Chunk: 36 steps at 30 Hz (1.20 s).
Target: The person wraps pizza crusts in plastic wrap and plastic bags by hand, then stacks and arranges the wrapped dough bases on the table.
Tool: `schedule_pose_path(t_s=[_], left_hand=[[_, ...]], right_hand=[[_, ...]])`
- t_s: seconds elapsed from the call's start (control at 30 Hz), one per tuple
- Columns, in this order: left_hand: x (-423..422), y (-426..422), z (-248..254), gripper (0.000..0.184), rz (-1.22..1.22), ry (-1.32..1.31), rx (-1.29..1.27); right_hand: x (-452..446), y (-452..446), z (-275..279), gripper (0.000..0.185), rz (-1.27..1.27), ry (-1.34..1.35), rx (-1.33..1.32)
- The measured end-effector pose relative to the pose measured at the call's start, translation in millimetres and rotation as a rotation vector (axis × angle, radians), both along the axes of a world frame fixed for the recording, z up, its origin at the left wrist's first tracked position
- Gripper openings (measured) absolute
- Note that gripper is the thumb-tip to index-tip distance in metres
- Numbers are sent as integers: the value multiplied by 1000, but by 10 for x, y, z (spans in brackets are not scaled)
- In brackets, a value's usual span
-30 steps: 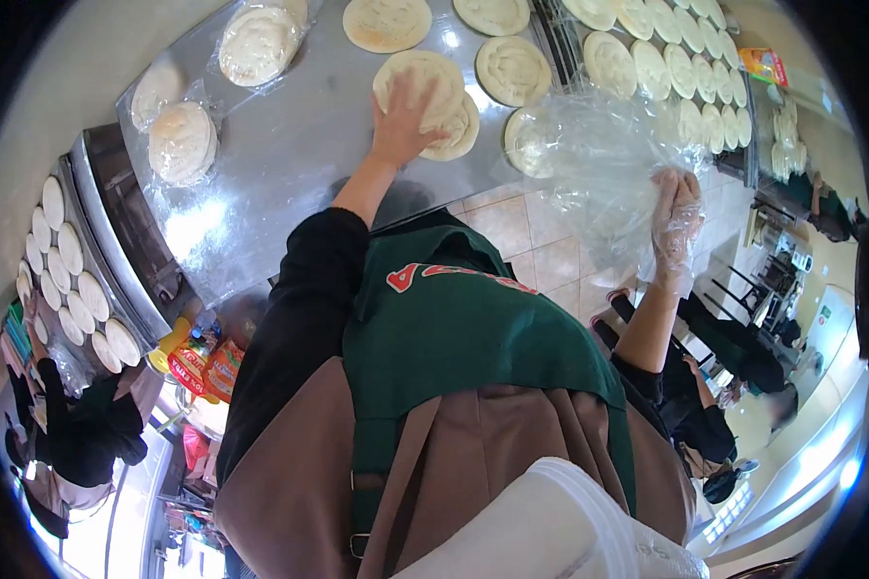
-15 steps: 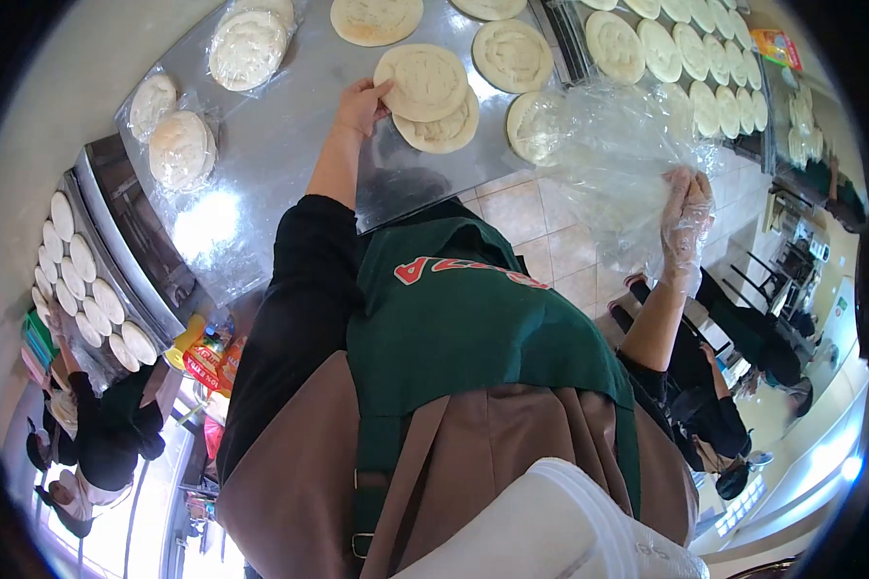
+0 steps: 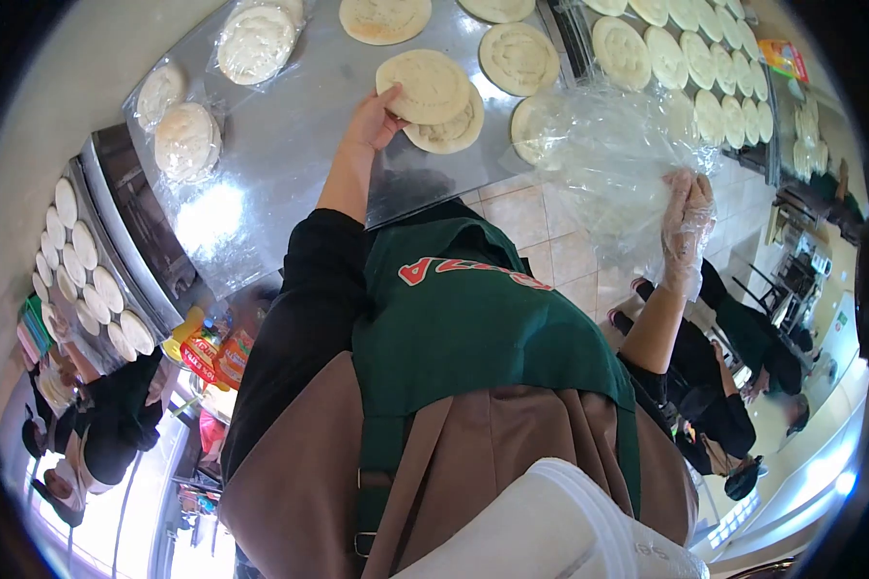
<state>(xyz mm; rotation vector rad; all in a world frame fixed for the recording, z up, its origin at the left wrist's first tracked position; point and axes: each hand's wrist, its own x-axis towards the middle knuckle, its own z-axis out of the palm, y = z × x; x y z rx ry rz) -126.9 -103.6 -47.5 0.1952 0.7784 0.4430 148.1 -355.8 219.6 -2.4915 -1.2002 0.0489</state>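
Observation:
My left hand (image 3: 377, 120), bare, pinches the near left edge of a round pizza base (image 3: 423, 87). That base partly covers a second pizza base (image 3: 451, 133) lying on the metal table (image 3: 304, 125). On the right, my right hand (image 3: 687, 207) wears a clear plastic glove and grips a large clear plastic bag (image 3: 603, 159). The bag hangs loosely over the table's right edge, over one more base (image 3: 531, 130). Its opening cannot be made out.
Wrapped bases (image 3: 256, 43) and another wrapped stack (image 3: 185, 143) lie at the table's left. Trays with rows of bases (image 3: 666, 58) stand at the right and a rack (image 3: 77, 261) at the left. Co-workers (image 3: 116, 415) work on both sides.
My left hand has shifted slightly right and down, its fingers further onto the top base's edge. That base has slid a little over the lower one. The bag and right hand barely differ.

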Motion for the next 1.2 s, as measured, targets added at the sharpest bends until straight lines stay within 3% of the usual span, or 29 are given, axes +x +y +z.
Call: schedule_pose_path(t_s=[0.07, 0.2, 0.3, 0.37, 0.53, 0.6, 0.67, 0.8, 0.83, 0.9, 1.2], left_hand=[[-6, -79, 53, 42, 7, 100, 164], [-310, -199, 250, 45, 172, 15, 174], [-786, -323, 344, 49, 396, -60, 183], [-1170, -441, 460, 51, 588, -253, 188], [-2131, -833, 873, 50, 985, -214, 382], [-2463, -1104, 936, 50, 1036, -131, 436], [-2720, -1435, 1222, 51, 1220, -126, 587], [-3187, -2152, 1407, 51, 1470, -20, 665], [-2918, -2153, 1565, 52, 1508, -68, 664], [-3122, -2538, 1600, 55, 1650, -135, 655], [-3367, -3434, 1311, 63, 2133, -37, 833]], right_hand=[[-19, 67, 54, 32, 18, 14, -5], [-81, 368, 102, 30, 106, 62, 150], [-98, 730, 119, 30, 253, 118, 227], [-94, 1006, 128, 30, 351, 192, 311], [-201, 1770, 152, 31, 692, 137, 357], [-211, 2101, 117, 30, 804, 152, 401], [-608, 2298, 223, 31, 922, 169, 438], [-1458, 2497, 516, 37, 926, 241, 367], [-1140, 2589, 544, 38, 855, 293, 351], [-1528, 2533, 581, 41, 916, 344, 343], [-1612, 2488, 537, 46, 958, 339, 256]])
